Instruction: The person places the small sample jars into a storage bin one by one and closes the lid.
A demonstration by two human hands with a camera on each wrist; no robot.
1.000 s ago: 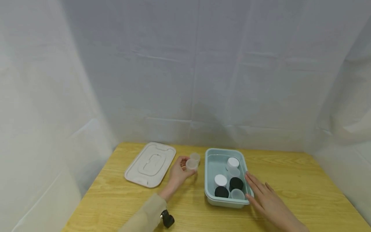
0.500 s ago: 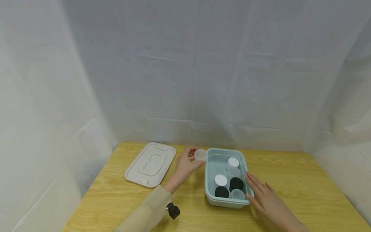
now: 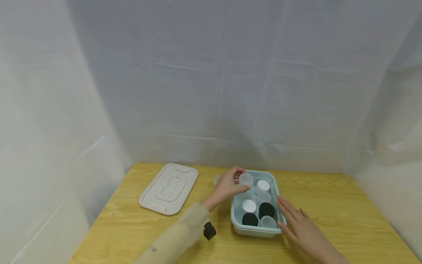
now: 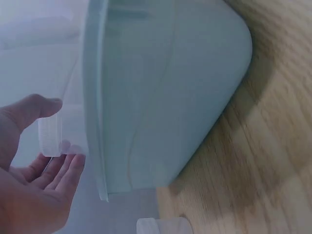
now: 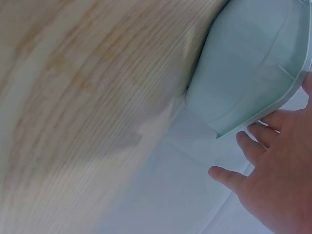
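Fingers of your left hand pinch a clear cup over the bin, centre frame; your right hand lies flat, steadying its rim.

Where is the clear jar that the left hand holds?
In the head view, the left hand pinches the clear jar above the bin's far left corner, beside a white-lidded jar.

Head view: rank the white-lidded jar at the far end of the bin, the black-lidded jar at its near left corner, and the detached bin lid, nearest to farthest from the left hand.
From the left hand:
1. White-lidded jar, just to its right, far end of the bin.
2. Black-lidded jar, near left corner of the bin.
3. Bin lid, flat on the table, off to the left.
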